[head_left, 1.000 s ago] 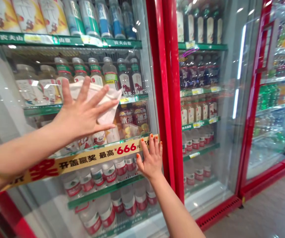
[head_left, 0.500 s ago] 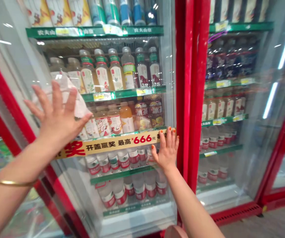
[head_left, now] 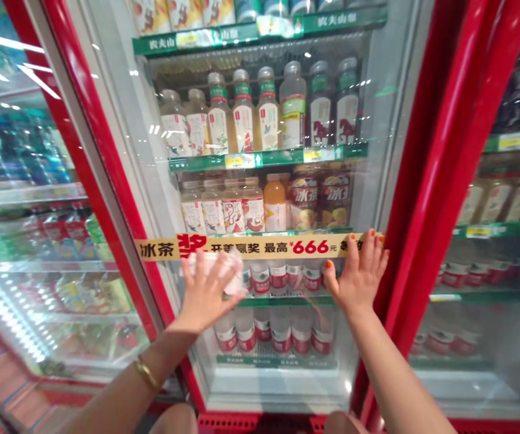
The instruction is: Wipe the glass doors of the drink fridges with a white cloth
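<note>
My left hand (head_left: 208, 292) lies with fingers spread over a crumpled white cloth (head_left: 233, 274), holding it against the glass door (head_left: 282, 386) of a red-framed drinks cooler. The cloth sits just below a yellow banner strip (head_left: 260, 248) with red and black lettering. Whether the cloth is fabric or paper, I cannot tell. My right hand (head_left: 357, 274) rests open and flat at the banner's right end, close to the red door frame, with nothing in it. Behind the glass stand rows of bottles, among them an orange juice bottle (head_left: 275, 202) and red-labelled water bottles (head_left: 260, 278).
Another red-framed cooler (head_left: 461, 199) adjoins on the right. On the left, a lit cooler (head_left: 43, 193) holds more drinks. Green shelf edges (head_left: 264, 158) with price tags run behind the glass. My knees (head_left: 174, 419) show at the bottom edge.
My left hand has moved down the glass with the cloth, from beside the upper bottles to just under the banner. My right hand keeps its place on the door; the view has shifted left.
</note>
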`<state>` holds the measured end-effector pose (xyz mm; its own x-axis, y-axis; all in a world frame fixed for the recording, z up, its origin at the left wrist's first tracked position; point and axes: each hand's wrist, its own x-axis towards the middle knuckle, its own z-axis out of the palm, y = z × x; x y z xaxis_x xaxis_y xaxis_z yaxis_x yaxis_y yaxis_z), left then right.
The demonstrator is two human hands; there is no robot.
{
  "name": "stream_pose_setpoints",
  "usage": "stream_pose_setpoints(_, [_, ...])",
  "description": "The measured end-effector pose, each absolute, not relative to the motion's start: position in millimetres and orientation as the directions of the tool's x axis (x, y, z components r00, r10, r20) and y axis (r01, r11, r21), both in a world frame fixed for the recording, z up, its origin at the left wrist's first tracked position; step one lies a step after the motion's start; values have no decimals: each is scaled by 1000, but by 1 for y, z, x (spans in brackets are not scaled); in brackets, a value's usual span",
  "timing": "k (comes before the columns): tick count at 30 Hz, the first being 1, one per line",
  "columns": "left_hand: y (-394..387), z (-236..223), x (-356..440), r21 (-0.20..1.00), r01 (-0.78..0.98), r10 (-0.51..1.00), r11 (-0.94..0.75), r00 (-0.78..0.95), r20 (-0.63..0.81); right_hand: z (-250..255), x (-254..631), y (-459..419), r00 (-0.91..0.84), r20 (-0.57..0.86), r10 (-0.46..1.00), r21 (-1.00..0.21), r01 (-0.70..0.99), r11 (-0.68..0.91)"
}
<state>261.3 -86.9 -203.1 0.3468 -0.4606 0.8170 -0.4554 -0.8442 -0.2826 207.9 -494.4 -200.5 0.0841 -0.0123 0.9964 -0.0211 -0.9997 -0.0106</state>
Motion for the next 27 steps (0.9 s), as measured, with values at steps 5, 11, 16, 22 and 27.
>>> stream_pose_setpoints(5, [-53,-227,266,-204,-359,-343,-911,382,858,-203,210,-498,122,992,-16,-13,-33,-999])
stream_pose_setpoints(11, [-112,-275,242,-146,-398,-293,-906,340,894,-205,210,-503,112,994,-9,-6,-28,-1000])
stream_pose_setpoints(16, [-104,-313,236,-125,-367,-255,-922,331,909,-205,210,-503,107,994,6,10,-39,-999])
stream_pose_setpoints(22, [-158,-282,240,222,-246,86,-944,465,881,-205,209,-502,119,993,-4,2,-51,-999])
stream_pose_setpoints(27, [-149,-310,240,-28,-373,-211,-927,459,863,-205,209,-502,127,992,-5,3,-66,-998])
